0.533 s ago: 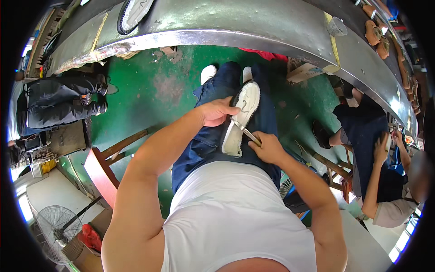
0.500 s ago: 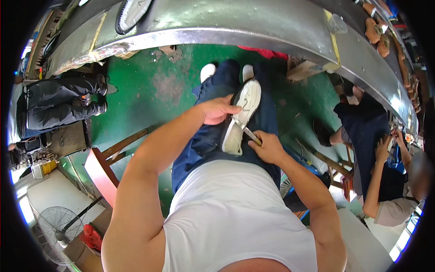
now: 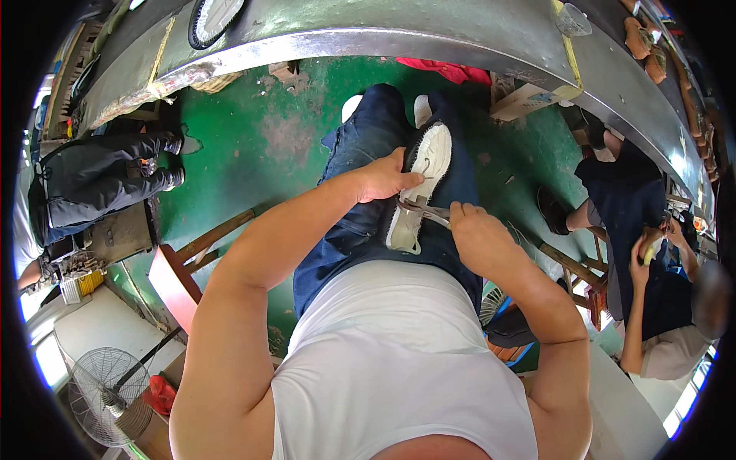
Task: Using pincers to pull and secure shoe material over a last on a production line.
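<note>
**Two hands at work on one shoe**

The left hand (image 3: 387,178) grips the pale shoe (image 3: 433,153), bottom up on the lap (image 3: 333,238); the right hand's (image 3: 481,236) fingers close around pliers (image 3: 435,212) meeting its middle. Work appears under way; how much is done or left cannot be told. A second shoe (image 3: 215,18) lies on the bench (image 3: 322,44).

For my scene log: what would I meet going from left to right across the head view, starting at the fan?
Caged fan → wooden stool → left hand → shoe → right hand → co-worker's beige sleeve.
</note>
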A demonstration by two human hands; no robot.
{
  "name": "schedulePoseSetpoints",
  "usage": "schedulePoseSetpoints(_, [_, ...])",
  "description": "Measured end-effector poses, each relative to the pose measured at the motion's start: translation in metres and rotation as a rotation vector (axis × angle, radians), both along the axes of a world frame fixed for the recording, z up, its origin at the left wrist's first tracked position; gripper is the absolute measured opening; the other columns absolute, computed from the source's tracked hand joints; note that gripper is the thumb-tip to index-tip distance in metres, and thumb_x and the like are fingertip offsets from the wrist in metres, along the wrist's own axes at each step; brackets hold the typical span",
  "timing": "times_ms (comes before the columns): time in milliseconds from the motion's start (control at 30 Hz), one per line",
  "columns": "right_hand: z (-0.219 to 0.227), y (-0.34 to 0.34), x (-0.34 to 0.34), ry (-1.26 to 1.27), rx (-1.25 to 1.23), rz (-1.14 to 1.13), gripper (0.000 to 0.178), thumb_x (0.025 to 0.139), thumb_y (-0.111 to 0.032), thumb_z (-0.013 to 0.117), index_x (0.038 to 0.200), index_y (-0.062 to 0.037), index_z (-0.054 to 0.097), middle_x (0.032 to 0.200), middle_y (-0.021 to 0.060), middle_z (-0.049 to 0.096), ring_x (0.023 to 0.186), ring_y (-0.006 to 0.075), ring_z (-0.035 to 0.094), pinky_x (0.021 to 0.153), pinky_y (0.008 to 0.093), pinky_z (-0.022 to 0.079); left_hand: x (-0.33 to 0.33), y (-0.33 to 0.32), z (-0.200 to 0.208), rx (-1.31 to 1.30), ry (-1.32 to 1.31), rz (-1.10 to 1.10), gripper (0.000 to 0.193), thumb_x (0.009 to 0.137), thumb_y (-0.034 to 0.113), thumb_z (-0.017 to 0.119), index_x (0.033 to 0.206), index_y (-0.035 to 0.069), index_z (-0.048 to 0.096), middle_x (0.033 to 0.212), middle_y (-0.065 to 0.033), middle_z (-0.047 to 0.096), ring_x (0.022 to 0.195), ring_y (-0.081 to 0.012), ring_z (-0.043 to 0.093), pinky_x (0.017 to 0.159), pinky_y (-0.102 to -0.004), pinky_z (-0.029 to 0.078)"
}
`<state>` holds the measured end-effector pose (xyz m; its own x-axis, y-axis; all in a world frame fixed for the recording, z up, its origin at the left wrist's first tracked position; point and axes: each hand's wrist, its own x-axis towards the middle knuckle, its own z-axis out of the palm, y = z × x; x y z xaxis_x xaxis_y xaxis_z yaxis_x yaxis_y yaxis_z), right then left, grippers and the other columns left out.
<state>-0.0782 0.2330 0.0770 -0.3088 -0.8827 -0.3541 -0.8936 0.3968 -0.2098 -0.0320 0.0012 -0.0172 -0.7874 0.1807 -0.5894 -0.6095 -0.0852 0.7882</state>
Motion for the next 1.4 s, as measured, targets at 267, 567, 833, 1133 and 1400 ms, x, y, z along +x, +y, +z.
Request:
schedulePoseSetpoints(267, [0.006,0.004,-0.013,-0.495,0.233,-0.168,0.028,0.072,-0.001,0.067,0.098,0.0085,0.058,0.089,0.0247,0.065,0.085,0.0376,0.068,0.076,0.0424,0.056,-0.001,-0.007,-0.007,0.034,0.023,0.049,0.062,0.091,0.020,0.070,0.138,-0.004,0.037,0.126,-0.0143,0.058,0.117,-0.0218,0.054,0.104,-0.0341,0.041])
schedulePoseSetpoints(567, [-0.026,-0.016,0.001,-0.161,0.076,-0.044,0.019,0.082,-0.012,0.063,0.096,0.0012,0.062,0.085,0.0206,0.067,0.080,0.0400,0.067,0.069,0.0420,0.055,0.009,-0.013,-0.022,0.080,0.010,0.069,0.064,0.092,0.019,0.068,0.141,-0.003,0.034,0.131,-0.0136,0.055,0.121,-0.0200,0.051,0.106,-0.0337,0.040])
schedulePoseSetpoints(833, [-0.039,0.028,0.013,-0.402,0.005,-0.318,0.018,0.086,-0.015,0.063,0.096,-0.0011,0.061,0.088,0.0216,0.067,0.082,0.0401,0.066,0.071,0.0470,0.053,0.045,0.010,0.006,0.020,0.060,0.001,0.093,0.095,0.026,0.064,0.157,0.007,-0.002,0.147,-0.0224,0.041,0.133,-0.0271,0.044,0.111,-0.0328,0.033])
schedulePoseSetpoints(1133, [-0.021,0.044,0.049,-0.213,0.075,-0.108,0.015,0.083,-0.008,0.057,0.094,0.0011,0.060,0.087,0.0221,0.066,0.085,0.0311,0.069,0.065,0.0401,0.057,0.064,0.050,-0.030,-0.240,0.195,0.247,0.096,0.093,0.016,0.064,0.157,0.007,-0.007,0.153,-0.0220,0.032,0.136,-0.0265,0.041,0.115,-0.0326,0.030])
schedulePoseSetpoints(1400, [-0.011,0.052,-0.011,-0.682,0.310,-0.061,0.028,0.094,-0.029,0.057,0.096,-0.0007,0.058,0.087,0.0189,0.068,0.080,0.0417,0.066,0.073,0.0478,0.051,0.090,0.042,-0.004,-0.012,0.050,0.104,0.110,0.089,0.020,0.068,0.153,0.005,-0.021,0.158,-0.0282,0.017,0.149,-0.0356,0.017,0.119,-0.0359,0.021])
